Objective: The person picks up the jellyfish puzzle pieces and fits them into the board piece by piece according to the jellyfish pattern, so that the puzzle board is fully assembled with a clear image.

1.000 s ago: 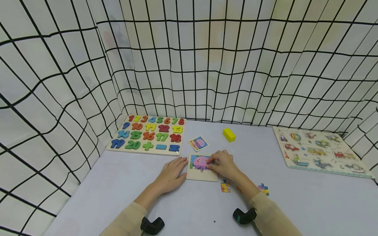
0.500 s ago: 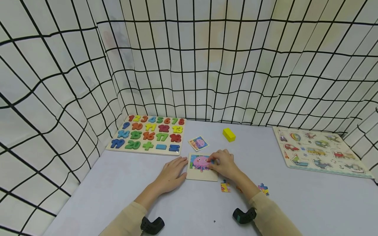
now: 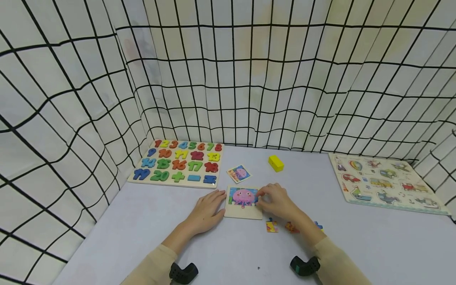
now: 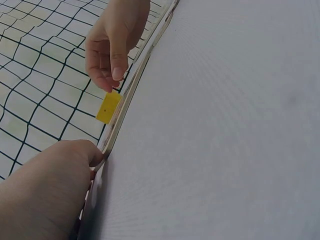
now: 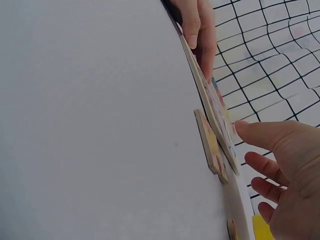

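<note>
A small wooden jigsaw board (image 3: 244, 213) lies flat on the table, its upper part filled with a pink octopus picture (image 3: 244, 195) and its lower strip bare wood. My left hand (image 3: 206, 212) rests beside it, fingertips and thumb at its left edge. At the right edge is my right hand (image 3: 279, 202). In the right wrist view, the thumb (image 5: 252, 132) and fingers of that hand stand apart with nothing between them, the thumb tip close to the board. Loose jigsaw pieces lie below: a yellow one (image 3: 272, 227), an orange one (image 3: 291, 227), and a blue one (image 3: 318, 225) partly behind the forearm.
A number puzzle board (image 3: 178, 164) lies at the back left. Behind the jigsaw board are a small picture card (image 3: 239, 173) and a yellow block (image 3: 276, 163). A vehicle puzzle board (image 3: 388, 184) lies on the right. Black netting (image 3: 233, 85) over white cloth walls the table's back and sides.
My right hand has let go of the octopus picture's right side and drawn slightly right, uncovering more of the picture and the orange piece. The left hand stays put.
</note>
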The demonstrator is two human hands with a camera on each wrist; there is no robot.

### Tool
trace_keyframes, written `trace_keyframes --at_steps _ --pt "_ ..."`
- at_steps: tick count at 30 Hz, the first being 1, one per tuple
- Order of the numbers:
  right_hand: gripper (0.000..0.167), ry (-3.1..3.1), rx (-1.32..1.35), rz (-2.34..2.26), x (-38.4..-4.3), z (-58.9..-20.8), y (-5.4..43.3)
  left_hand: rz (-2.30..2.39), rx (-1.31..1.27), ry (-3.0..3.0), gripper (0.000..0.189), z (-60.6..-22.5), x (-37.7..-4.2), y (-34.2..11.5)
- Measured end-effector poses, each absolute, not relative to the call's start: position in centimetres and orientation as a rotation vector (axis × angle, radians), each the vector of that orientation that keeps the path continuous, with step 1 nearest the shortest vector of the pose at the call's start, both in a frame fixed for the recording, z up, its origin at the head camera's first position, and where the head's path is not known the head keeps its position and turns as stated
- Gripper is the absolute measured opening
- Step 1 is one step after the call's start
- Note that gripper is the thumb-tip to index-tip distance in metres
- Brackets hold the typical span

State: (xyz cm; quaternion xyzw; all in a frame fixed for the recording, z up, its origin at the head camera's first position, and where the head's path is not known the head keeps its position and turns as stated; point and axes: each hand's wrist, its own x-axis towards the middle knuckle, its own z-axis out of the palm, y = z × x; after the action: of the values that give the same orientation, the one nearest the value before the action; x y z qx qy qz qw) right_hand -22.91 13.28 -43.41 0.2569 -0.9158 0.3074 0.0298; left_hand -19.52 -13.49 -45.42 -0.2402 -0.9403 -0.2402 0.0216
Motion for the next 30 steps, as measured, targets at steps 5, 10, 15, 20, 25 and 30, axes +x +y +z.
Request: trace_keyframes --at_steps 5,10,15,20,25,30 --pt "0.018 -2.856 0.813 0.955 -22.1 -43.9 14.7 -0.754 -0.745 -2.909 0.049 -45.4 -19.5 -13.5" --pt "0.021 -2.832 0.85 0.976 -21.4 -44.4 15.6 -0.768 -0.742 -2.913 0.049 -45.4 -19.5 -13.5" --pt "0.023 -2.853 0.833 1.042 -20.7 -44.6 16.1 -0.763 -0.744 -2.916 0.049 -45.4 -19.6 -13.5" --pt "0.024 -2.879 0.851 1.078 -20.0 -44.3 16.3 -0.755 -0.738 -2.916 0.049 -45.4 -19.7 -13.6" --pt "0.024 -2.892 0.92 1.001 -19.6 -44.2 16.5 -0.76 -0.746 -2.911 0.049 -45.5 -19.6 -13.6" --pt "0.025 -2.904 0.982 0.954 -19.3 -44.1 16.6 -0.759 -0.747 -2.91 0.049 -45.5 -19.6 -13.5"
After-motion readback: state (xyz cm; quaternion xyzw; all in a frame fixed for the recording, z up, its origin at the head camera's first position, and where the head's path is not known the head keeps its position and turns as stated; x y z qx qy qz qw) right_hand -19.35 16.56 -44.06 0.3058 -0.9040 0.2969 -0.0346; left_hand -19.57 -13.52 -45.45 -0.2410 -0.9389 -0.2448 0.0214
